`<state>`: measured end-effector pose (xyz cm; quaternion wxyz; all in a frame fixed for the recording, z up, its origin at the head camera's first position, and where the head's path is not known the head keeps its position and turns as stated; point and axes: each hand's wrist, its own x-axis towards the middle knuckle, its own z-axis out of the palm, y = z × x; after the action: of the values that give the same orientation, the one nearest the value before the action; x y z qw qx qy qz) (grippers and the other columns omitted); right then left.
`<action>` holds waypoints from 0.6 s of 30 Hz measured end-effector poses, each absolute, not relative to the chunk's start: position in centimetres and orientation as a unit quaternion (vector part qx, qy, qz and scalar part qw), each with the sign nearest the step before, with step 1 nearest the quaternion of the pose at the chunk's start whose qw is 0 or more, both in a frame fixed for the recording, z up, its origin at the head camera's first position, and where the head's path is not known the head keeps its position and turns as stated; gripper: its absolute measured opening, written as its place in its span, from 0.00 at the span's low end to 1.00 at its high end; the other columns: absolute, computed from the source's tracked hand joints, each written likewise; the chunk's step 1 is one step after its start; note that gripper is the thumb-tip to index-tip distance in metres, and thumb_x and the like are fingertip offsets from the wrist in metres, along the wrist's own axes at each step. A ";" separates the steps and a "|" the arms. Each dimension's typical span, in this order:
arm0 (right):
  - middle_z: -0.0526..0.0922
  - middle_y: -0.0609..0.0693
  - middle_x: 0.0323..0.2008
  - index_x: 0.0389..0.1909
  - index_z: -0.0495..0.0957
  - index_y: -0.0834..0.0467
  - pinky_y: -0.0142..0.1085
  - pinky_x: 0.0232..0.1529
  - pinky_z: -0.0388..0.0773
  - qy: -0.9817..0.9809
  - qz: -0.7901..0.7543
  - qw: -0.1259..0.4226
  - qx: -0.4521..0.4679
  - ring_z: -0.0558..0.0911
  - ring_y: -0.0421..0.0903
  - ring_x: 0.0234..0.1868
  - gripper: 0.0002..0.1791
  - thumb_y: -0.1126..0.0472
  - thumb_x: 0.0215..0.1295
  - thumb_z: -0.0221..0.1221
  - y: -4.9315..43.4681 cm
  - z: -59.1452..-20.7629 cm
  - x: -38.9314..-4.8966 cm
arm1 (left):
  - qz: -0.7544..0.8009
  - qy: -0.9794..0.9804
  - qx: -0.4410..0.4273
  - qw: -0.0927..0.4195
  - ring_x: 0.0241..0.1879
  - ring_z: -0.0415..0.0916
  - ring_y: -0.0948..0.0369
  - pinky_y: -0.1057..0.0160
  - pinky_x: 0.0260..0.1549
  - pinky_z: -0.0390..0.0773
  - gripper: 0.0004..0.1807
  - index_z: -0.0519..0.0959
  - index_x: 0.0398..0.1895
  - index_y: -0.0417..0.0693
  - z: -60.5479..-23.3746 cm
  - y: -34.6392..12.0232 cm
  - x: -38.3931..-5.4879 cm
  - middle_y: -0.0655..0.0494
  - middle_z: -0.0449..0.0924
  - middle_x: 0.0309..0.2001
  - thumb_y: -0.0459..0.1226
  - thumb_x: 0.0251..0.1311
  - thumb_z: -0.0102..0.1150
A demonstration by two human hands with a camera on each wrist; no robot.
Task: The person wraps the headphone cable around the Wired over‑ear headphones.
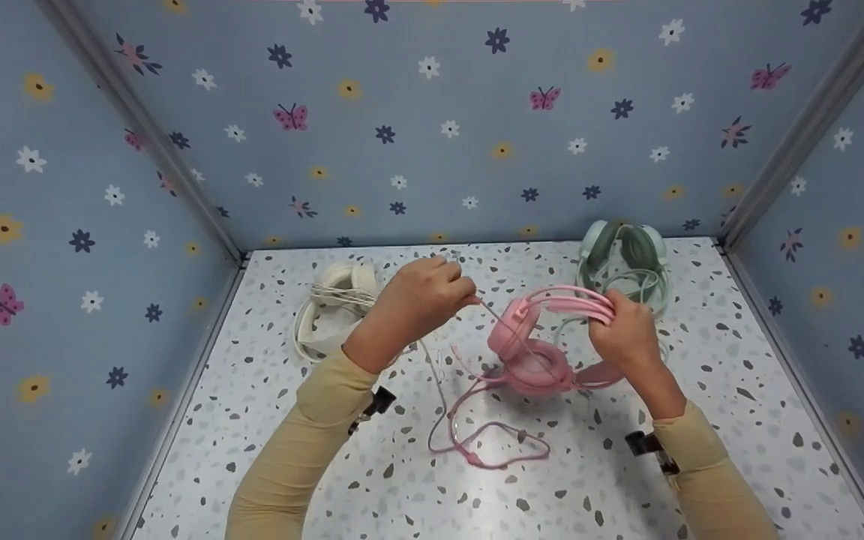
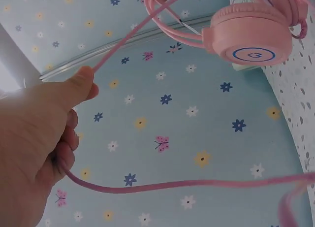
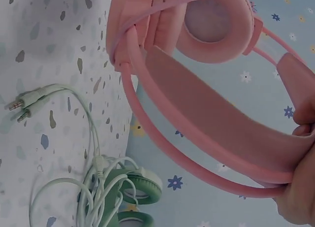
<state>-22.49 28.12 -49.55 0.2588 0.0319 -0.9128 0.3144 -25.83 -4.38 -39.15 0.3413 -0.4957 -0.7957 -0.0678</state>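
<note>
Here in the middle of the frame are the pink headphones (image 1: 539, 370), and both hands are busy with them! The right hand (image 1: 627, 335), right of centre, grips the headband, fingers wrapped round its padded arc, with the two ear cups hanging off toward the centre. Whether those cups touch the bench (image 1: 552, 499), I cannot tell.

Across to the left hand (image 1: 426, 295), up near the middle: thumb and finger pinch the pink cable (image 1: 473, 458), and a taut stretch slants down to the right, crossing in front of the cups. The left wrist view gives it beautifully: one strand shoots to the upper right from the thumb, another leaves under the curled fingers and sweeps right. More cable lies looped on the bench below centre.

Over on the left, just beyond the left forearm, sit white headphones (image 1: 363, 276), cord bundled across them. Upper right, behind the right hand, it's the green headphones (image 1: 646, 245) with a pale green cord (image 3: 91, 118) heaped about them, its two plugs (image 3: 22, 106) showing at the left of the right wrist view. Tan sleeves (image 1: 304, 442) reach in from the bottom, and flower-printed walls (image 1: 477, 169) rise behind the speckled bench.
</note>
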 end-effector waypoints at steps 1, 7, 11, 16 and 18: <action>0.65 0.49 0.15 0.24 0.69 0.59 0.40 0.16 0.59 -0.916 0.317 0.244 0.040 0.64 0.46 0.16 0.04 0.68 0.52 0.54 28.1 -49.4 -22.4 | -0.070 -0.792 -0.494 0.350 0.16 0.58 0.62 0.63 0.15 0.65 0.19 0.74 0.20 0.48 -38.9 -4.5 -26.3 0.58 0.64 0.17 0.50 0.61 0.63; 0.63 0.47 0.15 0.21 0.67 0.56 0.38 0.16 0.59 -0.918 0.337 0.182 0.102 0.62 0.44 0.16 0.08 0.70 0.52 0.54 28.3 -49.3 -22.1 | -0.135 -0.816 -0.471 0.307 0.15 0.60 0.61 0.61 0.16 0.66 0.22 0.71 0.20 0.49 -38.4 -5.8 -29.0 0.58 0.68 0.17 0.54 0.59 0.60; 0.64 0.46 0.15 0.20 0.67 0.55 0.38 0.17 0.59 -0.913 0.358 0.148 0.128 0.63 0.44 0.16 0.10 0.72 0.52 0.55 28.5 -49.0 -22.0 | -0.235 -0.830 -0.471 0.183 0.24 0.69 0.60 0.61 0.27 0.72 0.13 0.76 0.31 0.45 -38.2 -6.5 -30.7 0.55 0.76 0.28 0.45 0.64 0.60; 0.64 0.44 0.17 0.22 0.71 0.55 0.36 0.20 0.61 -0.892 0.413 0.076 0.166 0.63 0.42 0.18 0.11 0.72 0.57 0.56 28.8 -48.5 -22.0 | -0.263 -0.823 -0.464 0.194 0.22 0.68 0.61 0.61 0.23 0.69 0.13 0.80 0.31 0.47 -38.2 -6.6 -32.3 0.56 0.77 0.26 0.47 0.61 0.63; 0.64 0.44 0.17 0.24 0.73 0.56 0.36 0.21 0.61 -0.870 0.450 0.048 0.194 0.63 0.41 0.19 0.10 0.73 0.60 0.55 28.9 -48.5 -22.1 | -0.254 -0.830 -0.440 0.228 0.19 0.66 0.62 0.61 0.21 0.67 0.17 0.80 0.28 0.49 -38.6 -6.6 -32.9 0.57 0.77 0.23 0.52 0.58 0.64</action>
<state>-22.07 28.94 -48.50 0.0479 0.1940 -0.8701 0.4505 -32.94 -6.63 -38.59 0.2282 -0.4400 -0.8305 -0.2542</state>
